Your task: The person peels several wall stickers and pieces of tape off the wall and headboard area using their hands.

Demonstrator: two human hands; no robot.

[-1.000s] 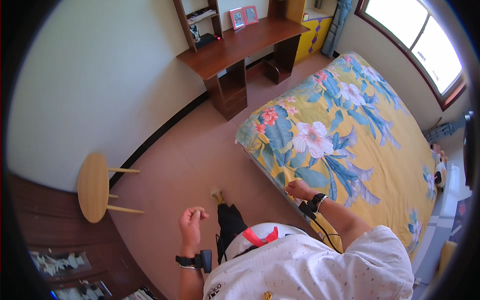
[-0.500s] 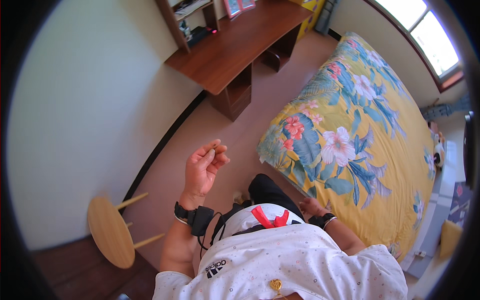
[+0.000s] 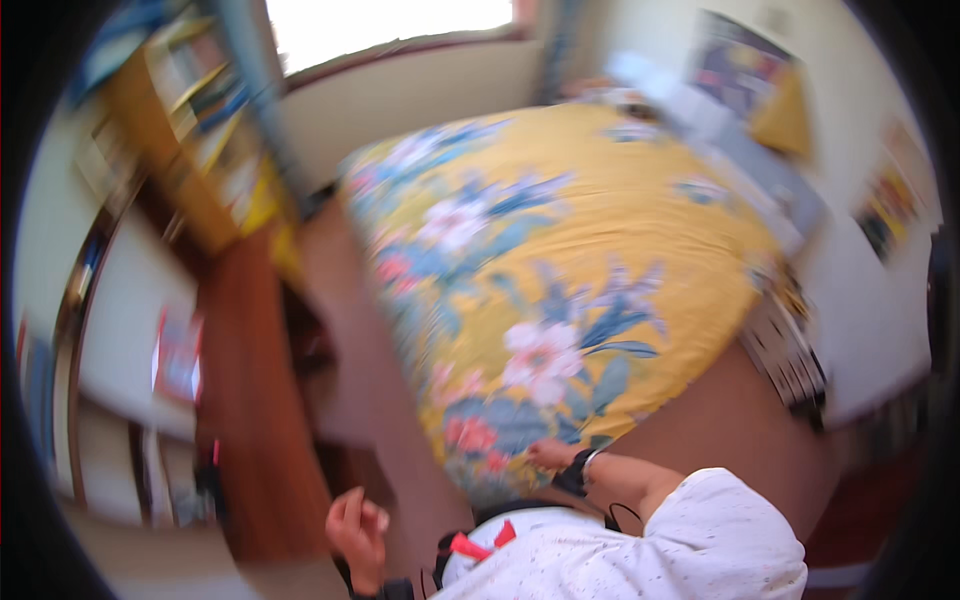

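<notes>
My left hand is raised low in the picture, beside the front end of the brown desk. Its fingers are curled toward the thumb; anything pinched between them is too blurred to make out. Stretched forward, my right hand is over the near corner of the bed, in front of the yellow flowered bedspread. The fingers there look closed, and whether they touch the cloth cannot be told. Black bands circle both wrists. A red ribbon lies at my waist on the white shirt.
A yellow bookshelf stands at the desk's far end. Pinkish floor runs between desk and bed. A white drawer unit stands by the bed's right side. Beyond the bed is a bright window.
The view has swung to the right, so the bed now fills the middle and the wooden stool is out of sight. My right arm now reaches forward over the bed's corner.
</notes>
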